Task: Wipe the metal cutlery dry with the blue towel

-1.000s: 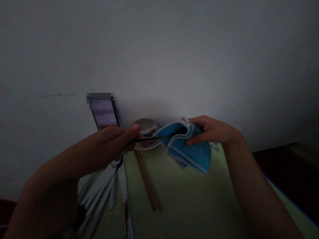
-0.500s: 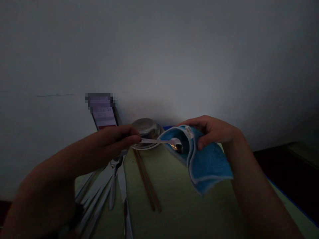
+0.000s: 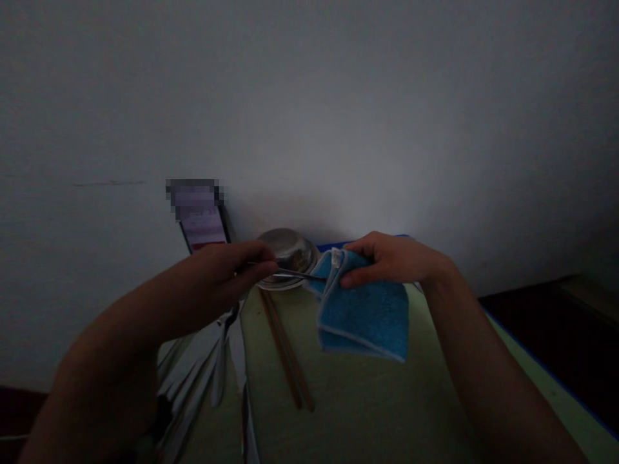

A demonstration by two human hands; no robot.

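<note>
My left hand pinches the handle of a metal spoon, which points to the right. The spoon's bowl is hidden inside a folded blue cloth with a pale edge and a small white tag. My right hand grips that cloth around the spoon's end, thumb in front and fingers behind. Both hands are above the table, in front of an upturned metal bowl.
A phone leans against the wall. Several pieces of metal cutlery lie at the left of the green table. Two brown chopsticks lie in the middle. The table has a blue edge at the right.
My right hand has moved left with the cloth and closed it over the spoon's bowl, which showed before. My left hand has shifted slightly right, still holding the handle.
</note>
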